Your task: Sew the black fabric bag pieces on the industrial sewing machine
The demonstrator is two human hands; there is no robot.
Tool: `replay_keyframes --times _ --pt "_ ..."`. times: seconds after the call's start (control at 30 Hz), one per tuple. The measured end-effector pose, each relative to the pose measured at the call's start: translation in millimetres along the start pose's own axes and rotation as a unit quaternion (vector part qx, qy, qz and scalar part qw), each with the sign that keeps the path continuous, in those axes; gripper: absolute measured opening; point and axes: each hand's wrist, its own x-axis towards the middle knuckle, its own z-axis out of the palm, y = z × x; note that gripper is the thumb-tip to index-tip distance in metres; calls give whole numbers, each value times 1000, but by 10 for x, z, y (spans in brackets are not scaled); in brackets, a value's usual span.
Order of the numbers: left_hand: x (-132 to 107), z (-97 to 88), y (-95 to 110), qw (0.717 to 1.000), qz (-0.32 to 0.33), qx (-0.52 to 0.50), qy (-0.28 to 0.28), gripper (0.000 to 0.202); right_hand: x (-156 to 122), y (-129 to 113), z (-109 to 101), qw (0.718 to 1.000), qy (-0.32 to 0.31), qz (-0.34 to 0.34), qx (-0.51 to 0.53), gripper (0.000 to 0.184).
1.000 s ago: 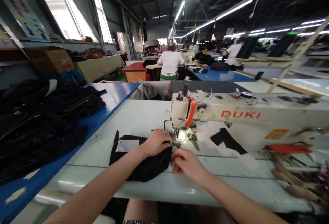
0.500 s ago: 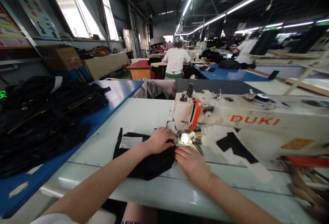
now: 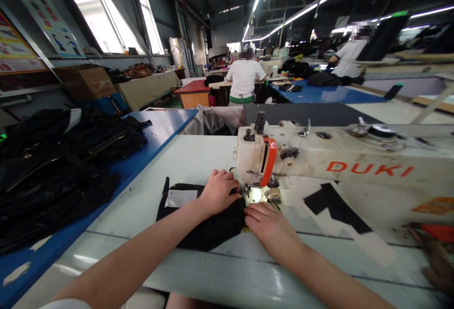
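A black fabric piece (image 3: 209,233) with a grey patch (image 3: 181,198) lies on the pale sewing table, its right edge close to the needle area of a white sewing machine (image 3: 283,157). My left hand (image 3: 220,192) rests on top of the fabric near that edge, fingers curled and pressing it. At the fabric's right edge my right hand (image 3: 266,221) has its fingers together, pinching the border. The fingertips of both hands are partly hidden against the dark cloth. A small lamp lights the needle plate (image 3: 254,195).
Black garments with zips (image 3: 64,157) are heaped on a blue table (image 3: 149,150) at left. Black and white scraps (image 3: 336,207) lie under the machine arm. Two people sit further back, one in a white shirt (image 3: 245,78) straight ahead.
The camera view has turned slightly. The fabric's right edge and my right hand sit a little further right, and my left hand's fingers have lifted slightly in their curl.
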Motion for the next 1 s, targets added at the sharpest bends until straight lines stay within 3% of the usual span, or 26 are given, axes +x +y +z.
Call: replay_keyframes --times 0.37,0.6,0.8,1.0 --pt "447 284 -204 995 -33 -97 12 21 42 209 23 995 -25 91 -22 15" --pt "360 321 -224 979 -2 -203 12 20 -11 159 24 997 -1 73 -29 11" --pt "405 326 -232 972 -17 -234 19 25 1 153 47 995 -5 93 -29 12" --pt "458 422 -305 964 8 -265 27 30 25 157 38 994 -20 98 -46 10"
